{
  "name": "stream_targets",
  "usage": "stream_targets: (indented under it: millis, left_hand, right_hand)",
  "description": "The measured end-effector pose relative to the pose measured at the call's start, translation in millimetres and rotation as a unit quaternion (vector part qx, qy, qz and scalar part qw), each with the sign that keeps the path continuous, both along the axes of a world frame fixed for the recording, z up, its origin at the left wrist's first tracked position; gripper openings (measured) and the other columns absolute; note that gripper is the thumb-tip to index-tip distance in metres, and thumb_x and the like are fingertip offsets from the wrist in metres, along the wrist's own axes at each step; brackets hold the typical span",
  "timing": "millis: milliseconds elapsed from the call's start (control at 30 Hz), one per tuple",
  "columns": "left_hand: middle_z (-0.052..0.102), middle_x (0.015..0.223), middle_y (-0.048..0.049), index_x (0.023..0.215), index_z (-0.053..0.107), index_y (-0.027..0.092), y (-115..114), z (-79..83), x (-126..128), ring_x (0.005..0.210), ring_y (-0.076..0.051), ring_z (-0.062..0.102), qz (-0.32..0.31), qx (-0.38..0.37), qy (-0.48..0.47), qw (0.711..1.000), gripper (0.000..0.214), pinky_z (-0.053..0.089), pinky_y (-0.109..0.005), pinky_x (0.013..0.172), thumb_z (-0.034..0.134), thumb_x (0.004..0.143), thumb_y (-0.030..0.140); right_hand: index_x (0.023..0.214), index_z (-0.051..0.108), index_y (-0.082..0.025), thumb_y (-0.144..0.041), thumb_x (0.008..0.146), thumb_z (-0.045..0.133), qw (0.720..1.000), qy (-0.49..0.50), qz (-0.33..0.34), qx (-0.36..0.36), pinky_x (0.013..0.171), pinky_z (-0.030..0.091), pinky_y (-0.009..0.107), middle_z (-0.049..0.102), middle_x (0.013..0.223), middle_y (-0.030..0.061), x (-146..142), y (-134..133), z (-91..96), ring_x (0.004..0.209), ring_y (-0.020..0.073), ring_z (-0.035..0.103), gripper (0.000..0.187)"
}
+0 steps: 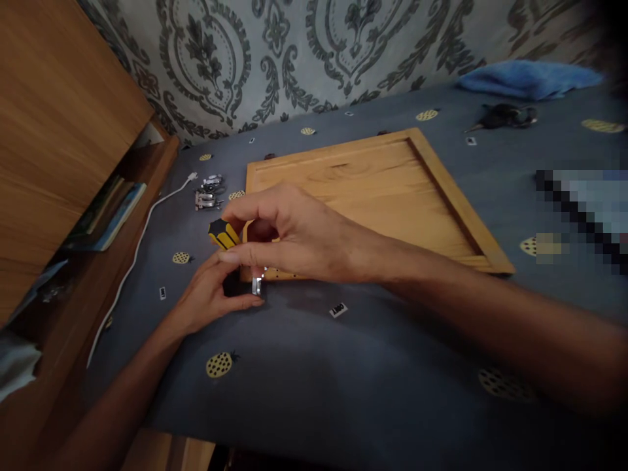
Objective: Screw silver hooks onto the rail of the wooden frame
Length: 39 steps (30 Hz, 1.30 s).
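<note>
Between the thumb and fingers of my right hand (299, 239) is the yellow and black handle of a screwdriver (224, 234); its tip is hidden. Below it, my left hand (209, 291) has its thumb and fingers closed around a small shiny metal hinge (256, 285) at the near left corner of a framed wooden panel (367, 190). Part of the hinge is covered by my fingers. The panel lies flat with its raised frame facing up, and small dark holes show along its near edge.
Several metal hinges (209, 193) lie left of the panel, near a white cable (142, 242). A wooden cabinet (63, 118) with books (110, 212) borders the left side. At the back right are a blue cloth (532, 78) and a dark object (507, 116). The patterned cloth (314, 366) covers the surface.
</note>
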<state>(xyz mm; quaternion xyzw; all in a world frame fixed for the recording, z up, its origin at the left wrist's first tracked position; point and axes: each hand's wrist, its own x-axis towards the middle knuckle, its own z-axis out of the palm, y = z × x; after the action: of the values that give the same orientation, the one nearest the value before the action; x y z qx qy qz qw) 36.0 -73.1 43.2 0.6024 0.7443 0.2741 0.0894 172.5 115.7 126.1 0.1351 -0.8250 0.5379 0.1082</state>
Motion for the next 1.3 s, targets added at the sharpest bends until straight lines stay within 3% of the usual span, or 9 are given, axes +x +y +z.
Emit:
stream_targets:
  millis: [167, 433, 600, 833, 967, 1133, 1300]
  left_hand:
    - [0.07, 0.097, -0.0056, 0.105, 0.07, 0.023, -0.6, -3.5, -1.8, 0.093, -0.028, 0.065, 0.008, -0.014, 0.002, 1.0, 0.05, 0.056, -0.046, 0.085, 0.077, 0.076, 0.064]
    - [0.064, 0.122, -0.0076, 0.12, 0.065, 0.025, 2.6, 7.4, 3.1, 0.117, -0.031, 0.059, -0.012, -0.014, -0.008, 1.0, 0.053, 0.051, -0.048, 0.101, 0.077, 0.08, 0.056]
    - [0.064, 0.121, -0.0063, 0.122, 0.064, 0.027, 2.1, 5.6, 2.5, 0.114, -0.029, 0.059, -0.016, -0.003, -0.002, 1.0, 0.054, 0.053, -0.046, 0.098, 0.077, 0.08, 0.057]
    - [0.066, 0.099, -0.005, 0.102, 0.069, 0.025, -0.5, -2.0, -0.8, 0.093, -0.027, 0.063, 0.001, 0.017, 0.026, 1.0, 0.045, 0.056, -0.041, 0.079, 0.077, 0.077, 0.062]
    - [0.069, 0.094, -0.0049, 0.096, 0.07, 0.024, -0.4, -2.7, -1.0, 0.088, -0.028, 0.065, 0.009, 0.013, 0.038, 0.999, 0.045, 0.056, -0.042, 0.076, 0.077, 0.075, 0.064]
    - [0.073, 0.101, -0.0063, 0.111, 0.07, 0.024, -1.1, -2.4, -2.6, 0.093, -0.029, 0.067, -0.002, -0.005, 0.022, 1.0, 0.052, 0.056, -0.045, 0.08, 0.077, 0.077, 0.062]
    - [0.073, 0.105, -0.0086, 0.114, 0.07, 0.021, -1.6, -4.0, -3.0, 0.097, -0.031, 0.067, 0.004, 0.001, 0.007, 1.0, 0.058, 0.056, -0.049, 0.084, 0.074, 0.077, 0.066]
  right_hand:
    - [0.072, 0.04, -0.019, -0.024, 0.089, 0.069, 0.997, 0.027, -0.068, 0.04, 0.06, 0.038, 0.02, 0.048, 0.072, -0.0059, -13.9, -7.6, -1.7, 0.07, 0.0077, 0.048, 0.034]
    - [0.074, 0.038, -0.02, -0.026, 0.092, 0.065, 0.991, 0.04, -0.131, 0.005, 0.061, 0.036, 0.023, 0.043, 0.072, -0.0051, -27.2, -10.6, -10.1, 0.069, 0.0093, 0.043, 0.033]
    - [0.074, 0.036, -0.02, -0.026, 0.093, 0.064, 0.991, 0.047, -0.127, 0.011, 0.062, 0.038, 0.022, 0.043, 0.073, -0.0048, -23.8, -7.3, -10.9, 0.07, 0.0092, 0.044, 0.034]
    - [0.075, 0.05, -0.018, -0.016, 0.094, 0.061, 0.995, 0.012, -0.033, 0.096, 0.065, 0.039, 0.021, 0.05, 0.074, -0.004, -10.5, 1.5, 11.0, 0.074, 0.0092, 0.05, 0.022]
    - [0.068, 0.047, -0.017, -0.018, 0.093, 0.063, 0.993, 0.04, -0.029, 0.106, 0.063, 0.036, 0.023, 0.047, 0.07, -0.0046, -10.9, 1.2, 10.9, 0.072, 0.0094, 0.046, 0.03]
    - [0.067, 0.039, -0.018, -0.023, 0.091, 0.068, 0.986, 0.063, -0.054, 0.145, 0.063, 0.032, 0.023, 0.044, 0.07, -0.0062, -13.3, -0.8, 7.0, 0.069, 0.0081, 0.04, 0.038]
    - [0.073, 0.043, -0.018, -0.027, 0.091, 0.068, 0.978, 0.071, -0.092, 0.175, 0.064, 0.031, 0.023, 0.047, 0.072, -0.0063, -11.7, -4.6, 7.7, 0.069, 0.0082, 0.04, 0.032]
